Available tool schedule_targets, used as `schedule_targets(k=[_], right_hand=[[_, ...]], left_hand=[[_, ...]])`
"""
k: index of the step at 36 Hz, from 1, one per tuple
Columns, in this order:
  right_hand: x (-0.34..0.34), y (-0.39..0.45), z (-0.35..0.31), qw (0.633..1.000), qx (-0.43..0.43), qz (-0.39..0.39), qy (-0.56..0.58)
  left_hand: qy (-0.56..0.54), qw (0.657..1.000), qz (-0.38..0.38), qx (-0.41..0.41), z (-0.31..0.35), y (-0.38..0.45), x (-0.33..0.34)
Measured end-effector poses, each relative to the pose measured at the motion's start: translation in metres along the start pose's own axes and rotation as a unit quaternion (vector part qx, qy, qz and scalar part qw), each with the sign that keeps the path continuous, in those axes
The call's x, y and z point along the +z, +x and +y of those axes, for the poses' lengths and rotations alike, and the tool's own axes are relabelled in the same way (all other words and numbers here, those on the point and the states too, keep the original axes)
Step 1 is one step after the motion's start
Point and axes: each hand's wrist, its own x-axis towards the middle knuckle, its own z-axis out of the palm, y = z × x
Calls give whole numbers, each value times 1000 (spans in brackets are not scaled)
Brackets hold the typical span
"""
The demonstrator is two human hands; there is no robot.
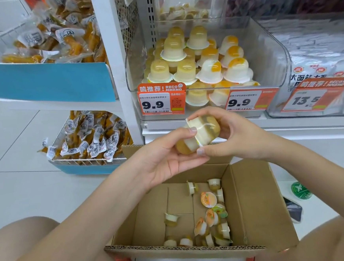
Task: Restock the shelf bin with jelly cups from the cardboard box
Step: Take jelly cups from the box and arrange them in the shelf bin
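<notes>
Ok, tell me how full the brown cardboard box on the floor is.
Nearly empty. The open brown cardboard box shows mostly bare floor, with a few small jelly cups scattered loose along its right side and front edge.

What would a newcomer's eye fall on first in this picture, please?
Probably the two bare hands at centre, left hand and right hand, each gripping a small yellowish plastic jelly cup. Behind them a clear plastic shelf bin holds stacked jelly cups, above orange price tags. Below, an open brown cardboard box holds scattered cups.
</notes>
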Motion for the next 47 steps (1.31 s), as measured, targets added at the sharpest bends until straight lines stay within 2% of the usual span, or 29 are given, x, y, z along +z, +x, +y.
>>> schedule_targets(k=[4, 7, 10, 13, 15, 19, 22, 27, 34, 38, 44, 47], right_hand=[[-7, 5, -7, 999, 2, 30, -17], [-22, 13, -22, 996, -2, 87, -26], [-52, 31, -37, 979, -3, 198, -48], [-81, 58, -51, 951, 36, 253, -176], [-94, 78, -57, 941, 67, 251, -219], [-102, 118, -67, 914, 111, 211, -329], [-101, 139, -71, 880, 145, 174, -418], [-99, 155, -67, 852, 179, 129, -475], [-101, 160, -59, 842, 203, 99, -490], [-103, 161, -55, 848, 223, 95, -471], [-105, 158, -47, 869, 191, 103, -445], [-100, 143, -44, 879, 124, 160, -432]], left_hand=[[29, 999, -8, 13, 7, 1, 7], [142, 989, -30, 19, 23, 5, 10], [301, 953, 21, 36, 39, 11, 5], [373, 921, 96, 63, 47, 17, -4], [414, 898, 132, 74, 48, 21, -9], [568, 793, 162, 148, 48, 27, -18], [597, 768, 166, 162, 50, 31, -24], [609, 752, 181, 178, 57, 39, -36], [626, 740, 165, 183, 53, 42, -40], [640, 736, 134, 173, 49, 42, -41], [672, 714, 119, 159, 39, 43, -48], [680, 708, 116, 150, 33, 43, -53]])
